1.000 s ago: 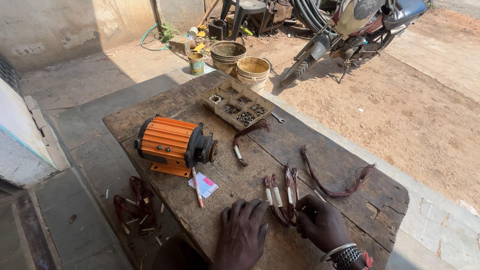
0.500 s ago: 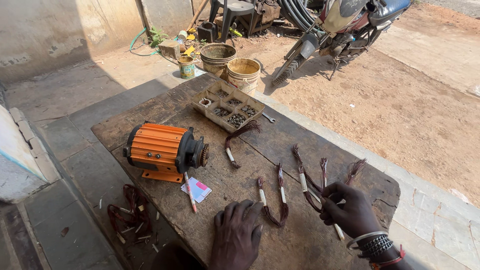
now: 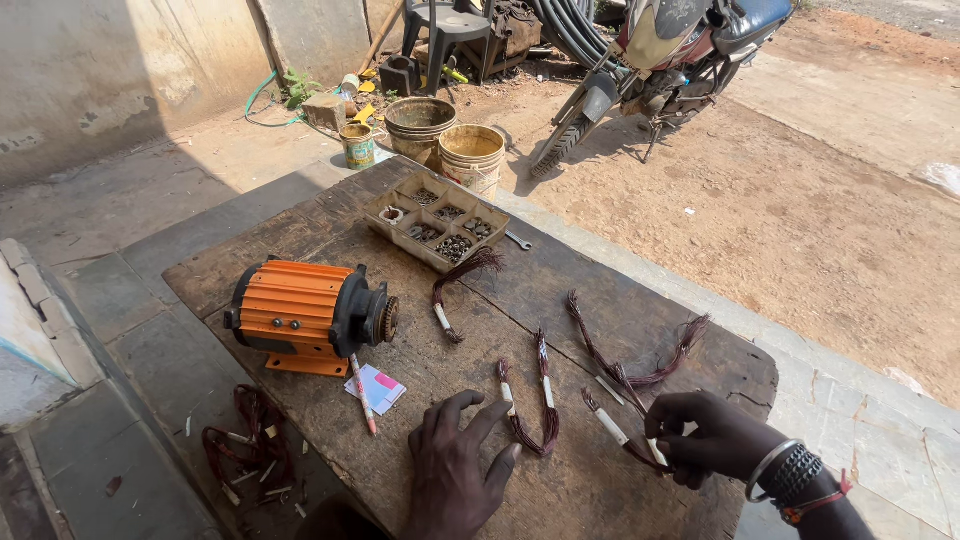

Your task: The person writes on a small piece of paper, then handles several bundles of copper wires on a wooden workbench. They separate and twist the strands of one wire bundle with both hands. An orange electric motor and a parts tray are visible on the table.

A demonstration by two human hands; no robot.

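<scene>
A bent wire bundle (image 3: 625, 435) is pinched at its white-sleeved end by the right hand (image 3: 715, 440), near the front right of the table (image 3: 300, 240). The left hand (image 3: 455, 470) is laid flat with fingers spread, just touching a U-shaped bundle (image 3: 530, 420). The wires look thin, light and bendy, so they could be kinked by hard pulling. They are best held by the stiff white sleeves. An orange motor (image 3: 305, 315) is seen farther back.

We count four wire bundles (image 3: 525, 405) on the table, one orange motor (image 3: 305, 312), one parts tray (image 3: 436, 230), three buckets (image 3: 470, 155).
</scene>
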